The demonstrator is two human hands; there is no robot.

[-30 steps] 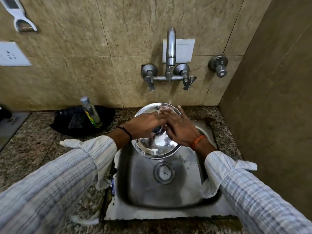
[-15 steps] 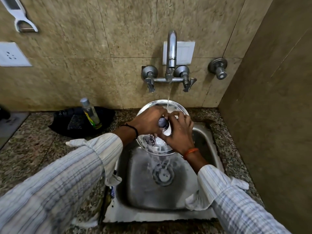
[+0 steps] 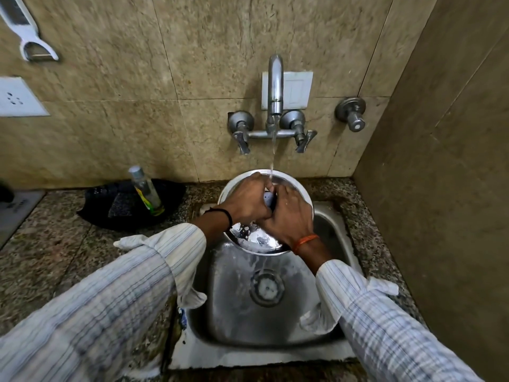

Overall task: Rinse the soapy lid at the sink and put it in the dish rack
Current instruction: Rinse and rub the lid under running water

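Observation:
A round steel lid (image 3: 257,239) with a dark knob (image 3: 269,199) is held tilted over the steel sink (image 3: 248,326), under the tap (image 3: 275,86). A thin stream of water falls from the tap onto the lid's upper part. My left hand (image 3: 245,201) grips the lid at its left side near the knob. My right hand (image 3: 289,216) lies over the lid's right half, fingers closed by the knob. Water and suds run off the lid's lower rim into the sink. No dish rack is in view.
A black dish (image 3: 129,205) with a small clear bottle (image 3: 146,191) sits on the granite counter left of the sink. A peeler (image 3: 24,31) and a wall socket (image 3: 16,97) are at upper left. A tiled side wall (image 3: 440,188) closes in on the right.
Both hands have drawn closer together around the knob, and the right hand has gone from lying flat to curling over the lid. Water now runs down onto the lid.

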